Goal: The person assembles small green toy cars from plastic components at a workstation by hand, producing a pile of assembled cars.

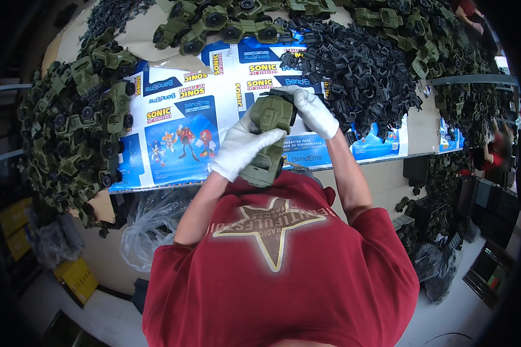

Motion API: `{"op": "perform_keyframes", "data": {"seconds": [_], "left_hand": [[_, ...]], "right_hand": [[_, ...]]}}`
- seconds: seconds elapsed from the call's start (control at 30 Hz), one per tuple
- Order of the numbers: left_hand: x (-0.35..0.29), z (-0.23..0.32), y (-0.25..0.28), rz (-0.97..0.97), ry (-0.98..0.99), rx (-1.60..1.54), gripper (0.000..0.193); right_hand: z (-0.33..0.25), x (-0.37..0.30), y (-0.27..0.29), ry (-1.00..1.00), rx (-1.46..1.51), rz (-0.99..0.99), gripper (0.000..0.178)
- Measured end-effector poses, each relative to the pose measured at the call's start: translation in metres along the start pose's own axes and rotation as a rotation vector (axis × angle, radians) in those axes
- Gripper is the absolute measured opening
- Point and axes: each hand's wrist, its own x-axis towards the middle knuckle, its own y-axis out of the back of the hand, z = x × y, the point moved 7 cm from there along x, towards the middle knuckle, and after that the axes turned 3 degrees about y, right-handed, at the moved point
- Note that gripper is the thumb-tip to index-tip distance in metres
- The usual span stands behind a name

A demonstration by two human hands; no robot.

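In the head view, a green toy vehicle (274,111) is held above the near half of the printed sheet (185,139), its lower end reaching past the sheet's near edge. The white-gloved left hand (237,147) grasps it from the left, thumb laid across the body. The white-gloved right hand (312,113) clasps its far right corner with curled fingers; whether they also pinch a small dark part is hard to tell. Black plastic parts (359,81) heap over the sheet's right side. Green vehicles (78,127) pile left of the sheet, and more (214,22) line its far edge. A clear plastic bag (147,231) hangs below the sheet's near edge.
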Motion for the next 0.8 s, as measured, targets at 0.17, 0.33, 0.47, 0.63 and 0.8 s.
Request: {"op": "perform_keyframes", "data": {"seconds": [0.17, 0.33, 0.47, 0.63, 0.8], "left_hand": [[0.021, -0.010, 0.028, 0.051, -0.470, -0.118, 0.072], [0.028, -0.018, 0.030, 0.079, -0.523, -0.150, 0.054], [0.029, -0.018, 0.028, 0.143, -0.597, -0.020, 0.048], [0.016, -0.014, 0.028, 0.242, -0.556, 0.045, 0.032], [0.017, -0.021, 0.042, 0.351, -0.549, 0.049, 0.025]], "right_hand": [[0.010, -0.002, -0.031, -0.002, 0.111, 0.112, 0.033], [-0.023, -0.009, -0.041, 0.256, -0.381, 0.279, 0.036], [-0.022, -0.018, -0.063, 0.368, -0.554, 0.417, 0.042], [-0.027, -0.025, -0.071, 0.460, -0.644, 0.475, 0.027], [-0.008, -0.016, -0.071, 0.248, -0.473, 0.429, 0.034]]}}
